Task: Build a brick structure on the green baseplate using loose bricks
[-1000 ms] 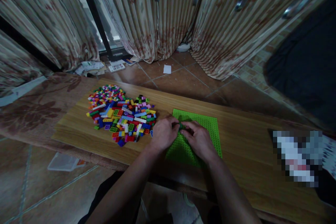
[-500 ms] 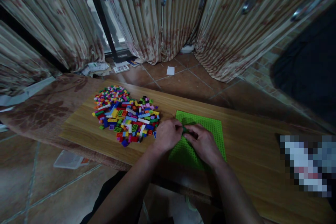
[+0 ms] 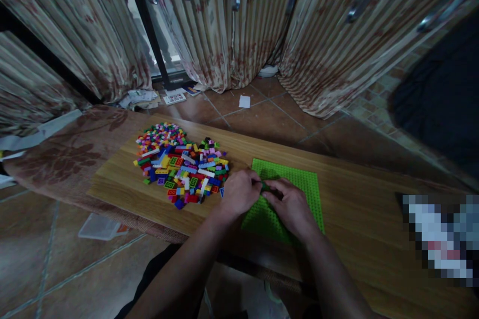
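Note:
Over the bright green studded baseplate (image 3: 285, 169), both of my hands meet at a small dark green toy brick (image 3: 265, 186). My left hand (image 3: 242, 190) is closed, its fingertips pinching the brick's left side. From the right, my right hand (image 3: 290, 202) grips the same brick between thumb and fingers. My fingers cover much of the brick, so its full shape is hidden, and I cannot tell whether it touches the baseplate. Just left of my left hand lies a heap of loose coloured bricks (image 3: 187, 172).
The wooden tabletop (image 3: 359, 209) runs from left to right. A mound of smaller bricks (image 3: 162, 134) lies at its far left. A pixelated item (image 3: 436, 239) is at the right edge. Below on the floor is a clear plastic lid or box (image 3: 99, 227); curtains (image 3: 232, 40) hang behind.
The whole view has shifted slightly, so everything sits a little further right. Both hands stay on the dark green brick with hardly any movement.

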{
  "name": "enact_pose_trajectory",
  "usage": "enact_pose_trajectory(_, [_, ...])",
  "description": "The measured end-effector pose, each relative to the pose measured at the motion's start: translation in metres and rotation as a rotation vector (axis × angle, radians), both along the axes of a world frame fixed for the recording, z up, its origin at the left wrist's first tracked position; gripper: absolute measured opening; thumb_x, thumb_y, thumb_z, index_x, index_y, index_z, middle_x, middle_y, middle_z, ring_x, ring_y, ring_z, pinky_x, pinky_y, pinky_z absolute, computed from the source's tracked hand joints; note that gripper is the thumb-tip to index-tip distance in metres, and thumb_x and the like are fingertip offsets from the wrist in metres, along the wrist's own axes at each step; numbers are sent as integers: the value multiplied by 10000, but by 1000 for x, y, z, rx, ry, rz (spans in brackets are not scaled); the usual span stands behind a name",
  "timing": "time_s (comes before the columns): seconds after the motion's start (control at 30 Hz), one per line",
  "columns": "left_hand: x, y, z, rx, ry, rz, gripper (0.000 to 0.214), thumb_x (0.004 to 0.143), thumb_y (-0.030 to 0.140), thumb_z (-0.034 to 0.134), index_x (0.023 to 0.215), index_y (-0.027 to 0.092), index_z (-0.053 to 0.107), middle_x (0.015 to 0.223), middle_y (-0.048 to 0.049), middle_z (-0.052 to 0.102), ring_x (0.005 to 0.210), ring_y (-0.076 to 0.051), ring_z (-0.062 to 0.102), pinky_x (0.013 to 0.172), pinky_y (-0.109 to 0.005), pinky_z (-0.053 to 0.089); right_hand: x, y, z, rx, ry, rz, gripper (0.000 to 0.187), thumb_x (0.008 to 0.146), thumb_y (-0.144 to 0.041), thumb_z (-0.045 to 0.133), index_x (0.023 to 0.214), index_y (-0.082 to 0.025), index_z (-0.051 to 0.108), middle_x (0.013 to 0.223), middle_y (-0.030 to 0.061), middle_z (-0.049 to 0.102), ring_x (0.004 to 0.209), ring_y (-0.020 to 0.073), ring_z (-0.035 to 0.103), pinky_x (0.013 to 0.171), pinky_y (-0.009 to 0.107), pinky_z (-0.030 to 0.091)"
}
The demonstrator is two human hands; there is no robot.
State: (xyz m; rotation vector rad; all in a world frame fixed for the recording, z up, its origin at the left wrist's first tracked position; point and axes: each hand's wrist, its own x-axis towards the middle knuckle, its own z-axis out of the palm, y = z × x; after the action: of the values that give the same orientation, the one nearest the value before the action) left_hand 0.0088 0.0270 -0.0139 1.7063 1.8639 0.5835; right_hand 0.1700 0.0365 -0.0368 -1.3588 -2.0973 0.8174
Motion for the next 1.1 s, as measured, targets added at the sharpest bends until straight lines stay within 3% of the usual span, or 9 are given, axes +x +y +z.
enact_pose_trajectory(0.27, [1, 0, 2, 3, 1, 2, 211, 836, 233, 559, 910, 239, 757, 899, -16, 756, 797, -164, 676, 718, -253, 489, 3, 1, -2, -64, 39, -60, 312, 835, -306, 615, 1122, -206, 683, 924, 49, 681, 826, 199, 643, 792, 352, 502])
enact_pose_trajectory(0.57, [-2, 2, 1, -2, -29, -4, 190, 820, 211, 584, 901, 211, 756, 902, -26, 762, 803, -161, 679, 728, -249, 489, 7, 5, 1, -80, 119, -142, 288, 878, -247, 498, 1075, -205, 704, 1077, 76, 726, 994, 212, 669, 910, 363, 490])
enact_pose_trajectory(0.9, [-3, 5, 4, -10, -62, -9, 161, 810, 190, 615, 865, 208, 766, 927, -35, 763, 849, -172, 684, 773, -262, 505, 5, 5, 2, -67, 154, -147, 255, 874, -196, 514, 1038, -216, 708, 1002, 57, 730, 909, 188, 673, 852, 339, 499])
enact_pose_trajectory(1.1, [-3, 7, 0, -8, -53, -15, 179, 815, 189, 599, 878, 211, 765, 882, -32, 761, 817, -171, 680, 736, -259, 503, 3, 3, 3, -106, 145, -131, 236, 815, -274, 647, 1031, -199, 704, 883, 43, 686, 772, 169, 632, 731, 312, 489])
